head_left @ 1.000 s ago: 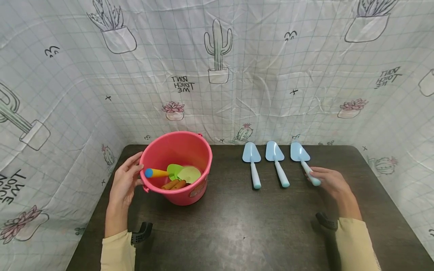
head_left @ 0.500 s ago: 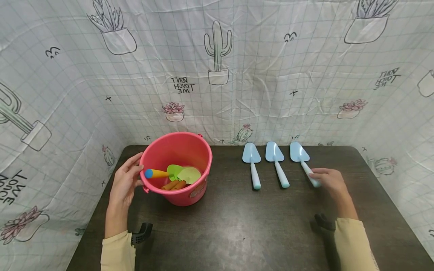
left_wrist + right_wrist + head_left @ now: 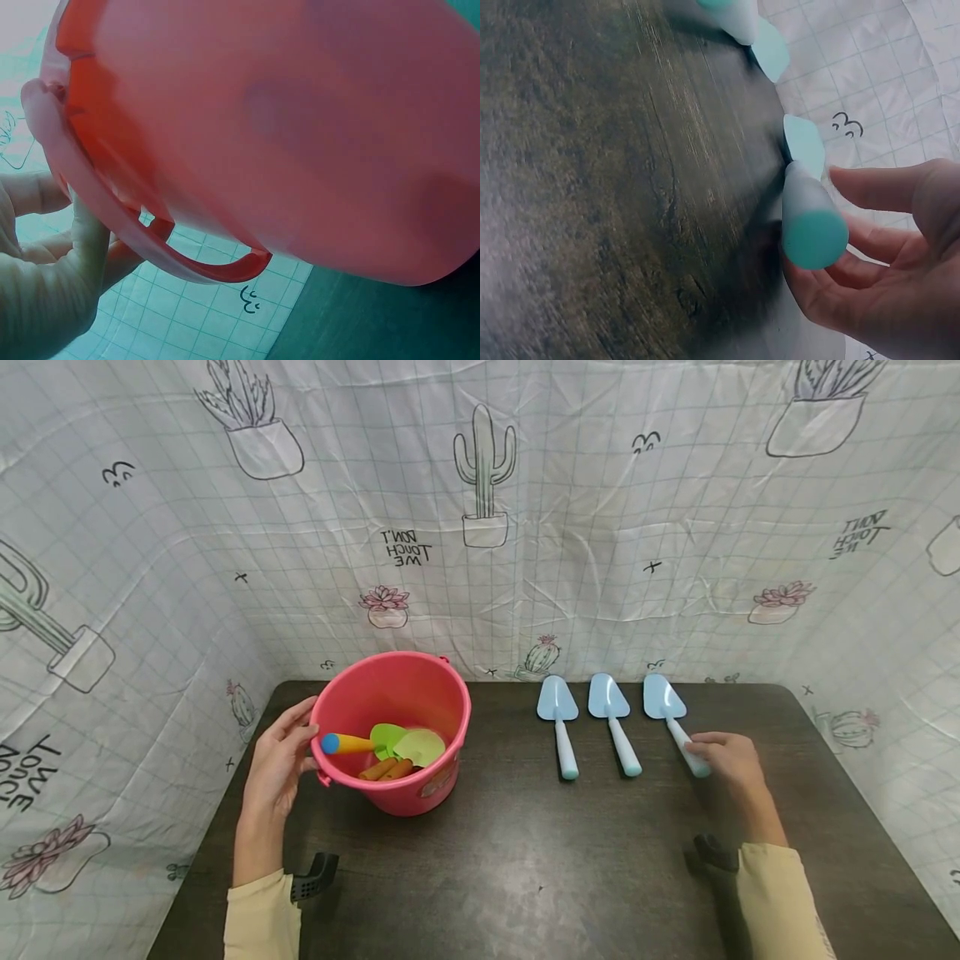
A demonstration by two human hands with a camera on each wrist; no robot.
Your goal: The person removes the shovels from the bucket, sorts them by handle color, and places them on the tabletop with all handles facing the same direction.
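At the left stands a red bucket (image 3: 420, 793) with toy tools in it: a green scoop head (image 3: 387, 739), a pale yellow-green piece (image 3: 418, 747) and orange handles (image 3: 378, 769). My left hand (image 3: 273, 768) grips the bucket's left rim; in the left wrist view its fingers are by the rim and the hanging bucket handle (image 3: 161, 251). Three light-blue trowels with white handles lie in a row to the right. My right hand (image 3: 735, 764) has its fingers around the handle of the rightmost trowel (image 3: 663, 697), whose teal end (image 3: 816, 238) faces the right wrist camera.
The other trowels are the middle one (image 3: 607, 695) and the left one (image 3: 557, 697), blades toward the back. They lie on a dark wooden table (image 3: 525, 877). A white cactus-print cloth (image 3: 570, 527) hangs behind and at both sides.
My right hand has shifted slightly left and down along the rightmost trowel's handle, now covering less of its end. The left hand and bucket stay in place.
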